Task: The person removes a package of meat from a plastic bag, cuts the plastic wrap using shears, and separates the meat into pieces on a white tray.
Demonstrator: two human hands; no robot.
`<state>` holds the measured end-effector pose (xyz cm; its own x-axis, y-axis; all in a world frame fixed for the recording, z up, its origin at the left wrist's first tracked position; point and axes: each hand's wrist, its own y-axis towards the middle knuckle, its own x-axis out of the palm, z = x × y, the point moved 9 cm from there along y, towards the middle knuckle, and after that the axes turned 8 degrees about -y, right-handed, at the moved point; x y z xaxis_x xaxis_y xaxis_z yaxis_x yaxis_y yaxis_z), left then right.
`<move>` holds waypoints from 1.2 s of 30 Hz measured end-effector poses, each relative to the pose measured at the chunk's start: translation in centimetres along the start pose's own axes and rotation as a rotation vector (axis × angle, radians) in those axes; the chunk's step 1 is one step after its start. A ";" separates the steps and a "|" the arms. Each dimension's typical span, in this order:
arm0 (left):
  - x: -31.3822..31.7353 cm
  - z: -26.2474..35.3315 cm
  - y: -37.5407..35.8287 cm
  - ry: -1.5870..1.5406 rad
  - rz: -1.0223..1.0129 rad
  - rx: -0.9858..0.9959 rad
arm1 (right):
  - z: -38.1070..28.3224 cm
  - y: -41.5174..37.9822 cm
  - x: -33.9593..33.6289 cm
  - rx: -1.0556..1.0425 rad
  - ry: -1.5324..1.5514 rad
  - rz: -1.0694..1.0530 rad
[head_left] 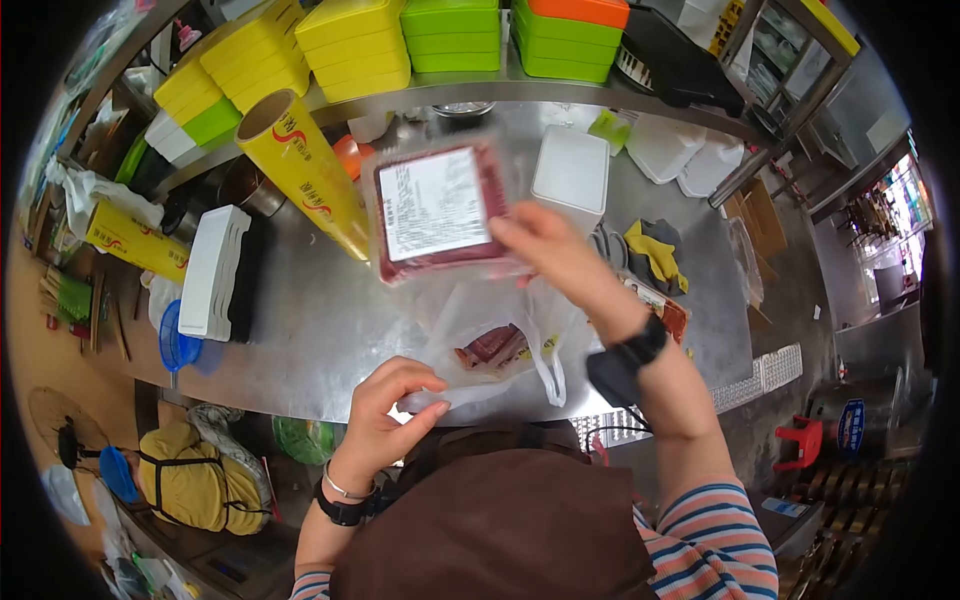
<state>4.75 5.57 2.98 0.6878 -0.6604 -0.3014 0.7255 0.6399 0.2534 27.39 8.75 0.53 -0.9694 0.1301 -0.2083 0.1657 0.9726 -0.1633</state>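
R hand (545, 245) grips labelled meat pack (435, 208) over worktop (380, 350); L hand (392, 410) pinches plastic bag (470, 385) nr front edge, red packet (492, 346) inside.

We see a clear-wrapped meat tray (435, 215), dark red at its edges, in our right hand (545, 245); it is raised, slightly tilted and blurred, its large white printed label facing us. Below it, a translucent white plastic bag (462, 305) lies open on the surface (330, 350), its edge pinched by our left hand (400, 405), with a reddish-brown packet (492, 345) inside.
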 end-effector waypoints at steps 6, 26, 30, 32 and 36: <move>-1.0 0.8 -0.3 0.024 -0.008 0.032 | -0.5 -7.5 0.4 -0.474 -0.863 0.192; 1.5 4.9 5.7 0.087 -0.011 0.217 | -6.3 -11.4 1.1 -0.269 -0.303 -0.199; 3.6 4.5 6.3 0.169 -0.152 0.210 | -4.4 -9.3 3.8 -0.346 -0.334 -0.157; 3.6 3.4 5.7 0.151 -0.131 0.212 | -2.9 -8.8 3.4 -0.260 -0.214 -0.153; 6.5 -2.2 3.5 0.099 -0.152 0.064 | -0.8 -8.8 3.3 -0.154 0.140 -0.051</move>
<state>11.69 4.41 -0.13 0.5670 -0.7036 -0.4284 0.8229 0.5077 0.2552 22.59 0.76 2.03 -0.9933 0.0947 -0.0658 0.0961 0.9952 -0.0187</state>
